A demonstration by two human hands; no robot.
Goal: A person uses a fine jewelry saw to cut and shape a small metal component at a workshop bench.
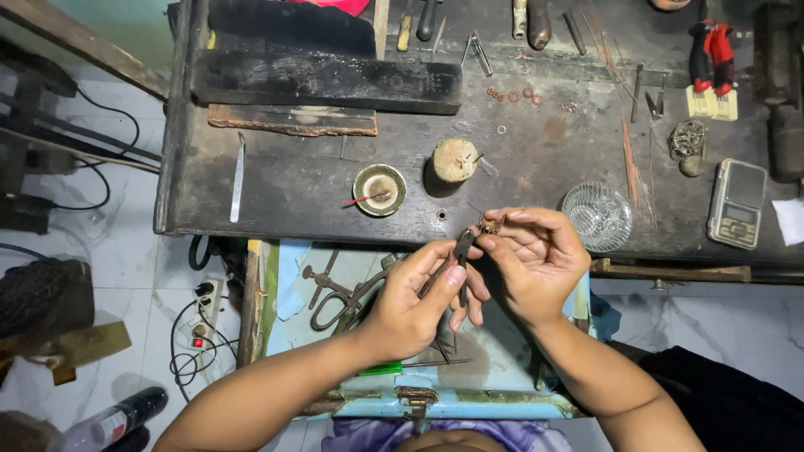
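Holding small pliers (459, 251) in the left hand (412, 297), the person works just in front of the near edge of the dark counter (276, 180). The fingers of this hand are closed around the handles, and the tips of the pliers point up toward a tiny brown metal piece (490, 224). The right hand (536, 259) pinches this piece between thumb and fingertips, just beside the pliers' tips; whether the tips already touch it is too small to tell.

Going from left to right on the counter, there is a thin metal file (239, 177), a long dark block (327, 82), a small round dish (379, 190) with a red stick in it, and a wooden stump (455, 161). Further right lie some small copper rings (512, 95), a clear glass dish (596, 216), thin copper wires (630, 155), red-handled pliers (710, 52) and a pocket scale (737, 203).

Below the hands is a light blue tray (502, 368) with large shears (339, 293) lying in it.

As a judgement, the work looks to be in the middle. Several rings are already formed and lie on the counter, and one small piece is now being shaped or joined in the hands. The wires are still long and unused, so more pieces seem to remain. The piece in hand does not look finished, but its exact form cannot be read.
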